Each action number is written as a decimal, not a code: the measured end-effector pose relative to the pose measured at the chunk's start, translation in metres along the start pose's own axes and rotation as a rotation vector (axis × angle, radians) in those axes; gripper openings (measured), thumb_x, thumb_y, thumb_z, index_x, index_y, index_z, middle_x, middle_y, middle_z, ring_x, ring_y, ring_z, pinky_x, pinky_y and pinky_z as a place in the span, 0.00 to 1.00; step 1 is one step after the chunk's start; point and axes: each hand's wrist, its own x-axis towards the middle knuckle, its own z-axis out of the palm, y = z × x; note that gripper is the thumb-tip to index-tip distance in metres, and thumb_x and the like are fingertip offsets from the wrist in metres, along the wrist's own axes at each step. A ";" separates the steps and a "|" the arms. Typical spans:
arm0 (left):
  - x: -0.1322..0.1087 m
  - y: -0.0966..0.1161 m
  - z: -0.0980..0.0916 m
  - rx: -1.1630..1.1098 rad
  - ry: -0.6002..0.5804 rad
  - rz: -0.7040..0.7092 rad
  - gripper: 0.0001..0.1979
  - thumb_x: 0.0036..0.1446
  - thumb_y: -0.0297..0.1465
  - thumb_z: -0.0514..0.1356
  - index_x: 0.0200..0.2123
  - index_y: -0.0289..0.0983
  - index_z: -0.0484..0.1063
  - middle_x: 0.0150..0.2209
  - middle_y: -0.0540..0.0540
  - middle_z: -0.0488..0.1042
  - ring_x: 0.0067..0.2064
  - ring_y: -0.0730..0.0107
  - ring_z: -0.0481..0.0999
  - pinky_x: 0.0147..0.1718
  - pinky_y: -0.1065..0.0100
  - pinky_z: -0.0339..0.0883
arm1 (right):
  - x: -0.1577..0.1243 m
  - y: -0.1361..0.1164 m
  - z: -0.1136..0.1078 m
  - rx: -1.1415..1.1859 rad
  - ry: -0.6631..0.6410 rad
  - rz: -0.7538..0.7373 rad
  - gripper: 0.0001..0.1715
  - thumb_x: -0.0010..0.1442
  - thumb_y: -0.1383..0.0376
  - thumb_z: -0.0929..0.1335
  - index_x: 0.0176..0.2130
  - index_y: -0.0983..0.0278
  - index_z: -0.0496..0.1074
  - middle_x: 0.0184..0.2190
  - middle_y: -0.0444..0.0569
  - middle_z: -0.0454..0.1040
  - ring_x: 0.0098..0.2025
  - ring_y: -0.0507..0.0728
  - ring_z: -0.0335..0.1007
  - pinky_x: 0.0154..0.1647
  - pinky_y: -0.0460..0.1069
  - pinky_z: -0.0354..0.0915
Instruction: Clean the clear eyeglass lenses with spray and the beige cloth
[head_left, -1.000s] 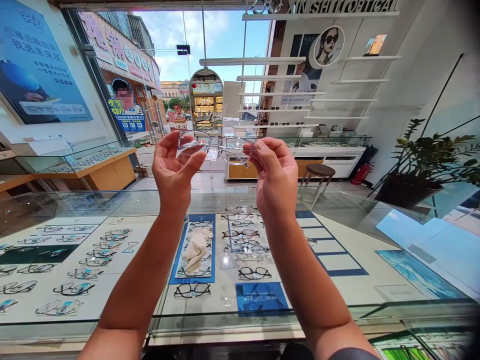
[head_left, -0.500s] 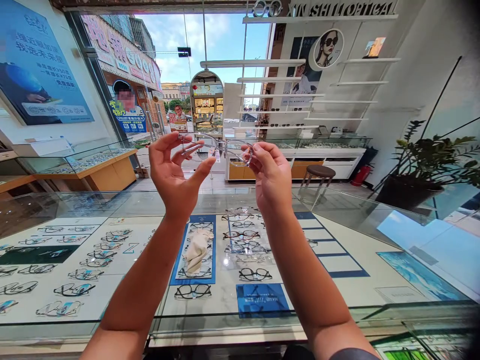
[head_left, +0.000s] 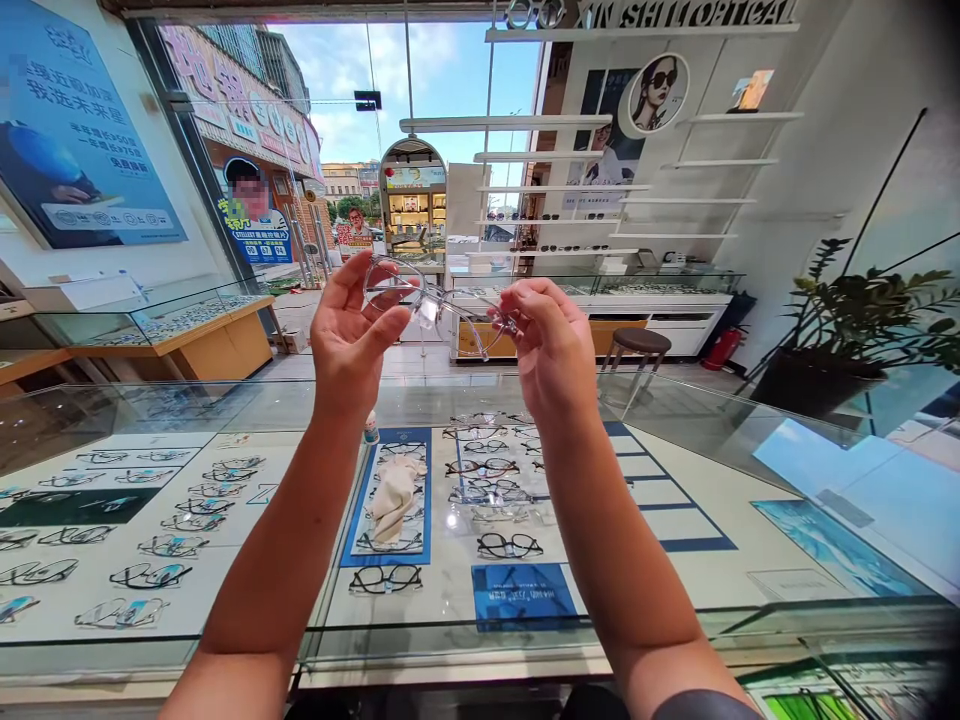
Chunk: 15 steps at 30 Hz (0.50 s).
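Note:
I hold a pair of clear-framed glasses up at chest height over a glass display counter. My left hand grips the left side of the frame between thumb and fingers. My right hand pinches the right side with fingers curled. A small white tag hangs from the bridge. The frame tilts down towards the right.
Under the counter glass lie several rows of glasses and a folded cream cloth on a blue mat. A small bottle stands on the glass. A potted plant is at the right, a stool and more cases behind.
The glasses have tilted, the left side rising and the right side dipping. Both hands shifted slightly; my left thumb moved onto the frame.

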 end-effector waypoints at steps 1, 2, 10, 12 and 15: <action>0.000 0.001 -0.002 -0.044 -0.034 -0.064 0.38 0.54 0.57 0.78 0.63 0.48 0.77 0.59 0.38 0.81 0.63 0.47 0.85 0.58 0.54 0.84 | 0.000 -0.001 -0.001 -0.017 -0.027 -0.008 0.16 0.68 0.46 0.74 0.39 0.54 0.81 0.38 0.47 0.83 0.41 0.57 0.80 0.45 0.56 0.75; 0.000 0.003 -0.003 -0.089 -0.077 -0.146 0.36 0.56 0.55 0.78 0.62 0.47 0.78 0.58 0.37 0.82 0.61 0.48 0.86 0.56 0.55 0.85 | 0.001 -0.003 -0.002 -0.038 -0.052 -0.021 0.16 0.68 0.45 0.74 0.40 0.54 0.82 0.37 0.46 0.83 0.40 0.57 0.78 0.45 0.56 0.75; 0.001 0.021 -0.006 -0.288 -0.348 -0.706 0.24 0.52 0.40 0.76 0.51 0.39 0.86 0.50 0.37 0.88 0.49 0.49 0.90 0.40 0.61 0.89 | -0.005 -0.027 -0.012 -0.329 -0.453 -0.247 0.08 0.68 0.54 0.78 0.45 0.50 0.90 0.33 0.45 0.79 0.36 0.56 0.69 0.42 0.55 0.69; 0.002 0.022 -0.007 -0.274 -0.372 -0.741 0.24 0.51 0.39 0.77 0.52 0.41 0.88 0.50 0.38 0.88 0.48 0.49 0.90 0.38 0.61 0.89 | -0.005 -0.029 -0.014 -0.364 -0.521 -0.286 0.07 0.70 0.57 0.78 0.46 0.49 0.91 0.32 0.44 0.78 0.35 0.56 0.68 0.41 0.54 0.67; 0.004 0.020 -0.012 -0.265 -0.437 -0.752 0.23 0.52 0.39 0.77 0.52 0.42 0.89 0.50 0.38 0.89 0.46 0.50 0.91 0.35 0.62 0.89 | -0.006 -0.029 -0.015 -0.433 -0.576 -0.298 0.08 0.71 0.59 0.77 0.47 0.48 0.91 0.32 0.45 0.76 0.36 0.56 0.69 0.42 0.54 0.66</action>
